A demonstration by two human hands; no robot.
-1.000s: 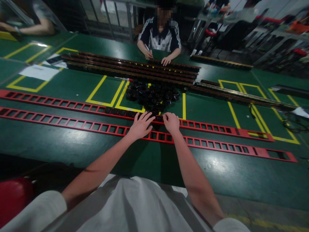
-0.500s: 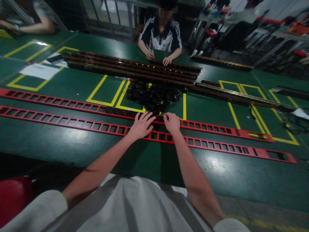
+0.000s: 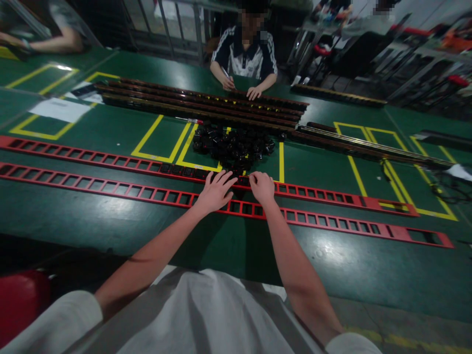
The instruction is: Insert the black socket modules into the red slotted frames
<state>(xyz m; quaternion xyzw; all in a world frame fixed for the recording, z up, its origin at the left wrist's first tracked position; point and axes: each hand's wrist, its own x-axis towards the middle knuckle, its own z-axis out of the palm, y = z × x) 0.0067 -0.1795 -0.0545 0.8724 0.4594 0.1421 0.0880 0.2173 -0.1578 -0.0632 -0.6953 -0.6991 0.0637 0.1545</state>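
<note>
My left hand (image 3: pixel 217 191) lies with fingers spread across the farther red slotted strip (image 3: pixel 313 193), its fingertips beside black square pieces (image 3: pixel 187 171) seated in the slots. Just right of it, my right hand (image 3: pixel 262 187) has its fingers curled together at the same strip, next to a dark piece (image 3: pixel 242 180) there. Whatever is between the right fingertips is hidden. Beyond both hands sits a heap of small black parts (image 3: pixel 236 146). A second red slotted strip (image 3: pixel 324 223) runs nearer to me, under my wrists.
Long dark rails (image 3: pixel 206 105) lie stacked behind the heap, with more rails (image 3: pixel 361 142) to the right. Across the green table (image 3: pixel 140 236) a person (image 3: pixel 245 54) holds a pen over the rails. White paper (image 3: pixel 61 109) lies at left; cables (image 3: pixel 450 189) are at right.
Both hands stay in nearly the same place over the farther strip. The person across has shifted very slightly.
</note>
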